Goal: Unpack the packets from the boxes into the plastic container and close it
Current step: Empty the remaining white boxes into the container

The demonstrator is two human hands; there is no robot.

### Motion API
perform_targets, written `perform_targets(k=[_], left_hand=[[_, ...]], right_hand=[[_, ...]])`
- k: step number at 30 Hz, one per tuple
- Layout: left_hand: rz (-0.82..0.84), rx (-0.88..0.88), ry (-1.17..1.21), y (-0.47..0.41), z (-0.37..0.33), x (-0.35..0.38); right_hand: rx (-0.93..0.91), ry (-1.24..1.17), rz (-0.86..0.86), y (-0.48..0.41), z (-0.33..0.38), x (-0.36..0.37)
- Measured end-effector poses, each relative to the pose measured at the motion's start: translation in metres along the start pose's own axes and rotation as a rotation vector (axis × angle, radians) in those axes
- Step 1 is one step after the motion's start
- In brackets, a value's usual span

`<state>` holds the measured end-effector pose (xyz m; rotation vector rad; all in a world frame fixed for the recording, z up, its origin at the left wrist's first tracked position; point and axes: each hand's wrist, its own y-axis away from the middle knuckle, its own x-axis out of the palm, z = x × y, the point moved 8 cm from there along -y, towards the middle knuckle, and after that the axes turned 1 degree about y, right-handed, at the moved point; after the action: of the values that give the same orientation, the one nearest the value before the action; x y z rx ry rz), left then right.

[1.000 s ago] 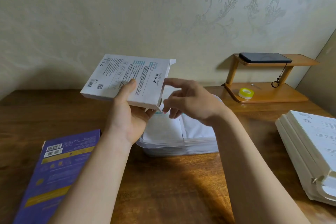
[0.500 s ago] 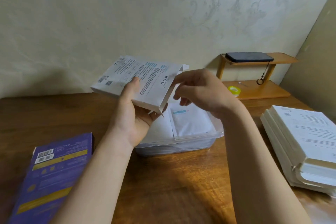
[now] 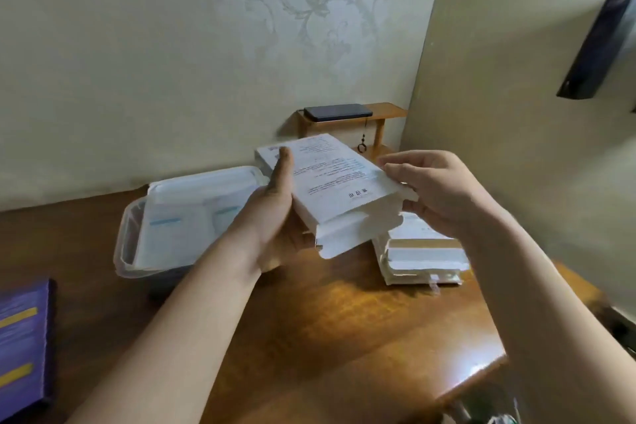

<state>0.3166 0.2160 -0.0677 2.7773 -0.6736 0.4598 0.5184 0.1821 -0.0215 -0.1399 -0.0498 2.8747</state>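
Shifted right off the plastic container (image 3: 124,244), the box (image 3: 339,182) hovers above the stacked boxes (image 3: 425,260), left hand (image 3: 275,217) gripping, right hand (image 3: 442,189) pinching its corner; probably emptied.

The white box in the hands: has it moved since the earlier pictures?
Yes. The white box was over the plastic container; now it is held to its right, toward the stack of boxes.
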Motion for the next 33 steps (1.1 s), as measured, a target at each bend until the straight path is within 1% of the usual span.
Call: perform_targets(k=[2,4,7,10,16,20,23,28,33], left_hand=[[-0.110,-0.007,-0.011,-0.012,0.004,0.021],[-0.189,0.042,-0.060,-0.025,0.005,0.041],[-0.189,0.083,-0.201,-0.042,0.013,0.067],[-0.169,0.120,-0.371,-0.052,0.021,0.084],[-0.154,0.106,-0.556,-0.061,0.034,0.095],[-0.222,0.095,-0.679,-0.071,0.040,0.083],[-0.224,0.060,-0.707,-0.073,0.047,0.080],[-0.243,0.061,-0.693,-0.071,0.049,0.078],[-0.230,0.084,-0.725,-0.073,0.051,0.082]], right_hand=[[0.001,0.012,-0.143,0.006,-0.010,-0.038],[-0.019,0.028,-0.242,0.011,-0.019,-0.071],[-0.037,0.074,-0.309,0.019,-0.030,-0.103],[-0.045,0.178,-0.351,0.021,-0.039,-0.122],[-0.063,0.386,-0.361,0.019,-0.051,-0.136],[-0.077,0.459,-0.323,0.016,-0.058,-0.129],[-0.061,0.483,-0.318,0.013,-0.063,-0.128],[-0.060,0.485,-0.319,0.013,-0.063,-0.130],[-0.044,0.492,-0.300,0.012,-0.064,-0.131]])
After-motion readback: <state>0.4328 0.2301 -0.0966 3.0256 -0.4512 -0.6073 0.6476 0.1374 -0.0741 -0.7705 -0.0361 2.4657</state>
